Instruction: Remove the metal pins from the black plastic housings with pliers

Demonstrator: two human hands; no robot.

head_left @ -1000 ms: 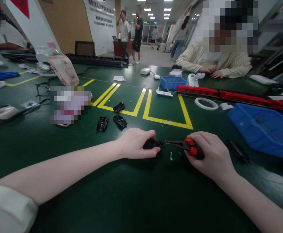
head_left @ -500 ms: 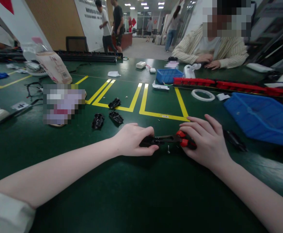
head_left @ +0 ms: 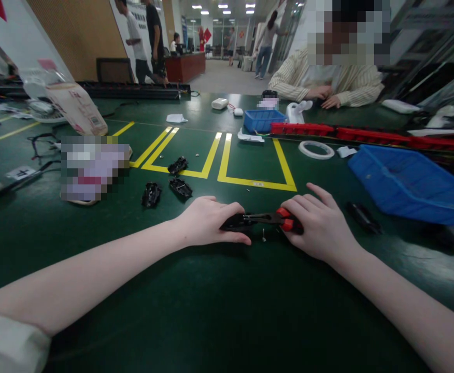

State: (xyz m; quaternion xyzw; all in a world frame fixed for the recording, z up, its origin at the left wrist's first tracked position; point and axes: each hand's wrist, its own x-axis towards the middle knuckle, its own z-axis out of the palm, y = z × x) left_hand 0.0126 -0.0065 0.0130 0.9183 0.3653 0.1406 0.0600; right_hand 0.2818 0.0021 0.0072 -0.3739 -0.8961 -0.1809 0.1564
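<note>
My left hand is closed on a black plastic part, pinched between thumb and fingers and partly hidden by them. My right hand grips pliers by their red and black handles. The jaws point left and meet the black part; what exactly they bite on is too small to tell. A small screw is seen just below the pliers. Beyond my left hand sit three similar black parts, the nearest being a black plastic piece by the yellow tape lines.
To the right stand a blue bin and a dark part. A tape roll, a smaller blue tray and a red strip lie farther back. A phone and a bottle are at left. Across the table sits a person.
The view has shifted slightly to the right, so the scene sits farther left. The right hand's fingers have closed more around the pliers' handles, which look nearer together.
</note>
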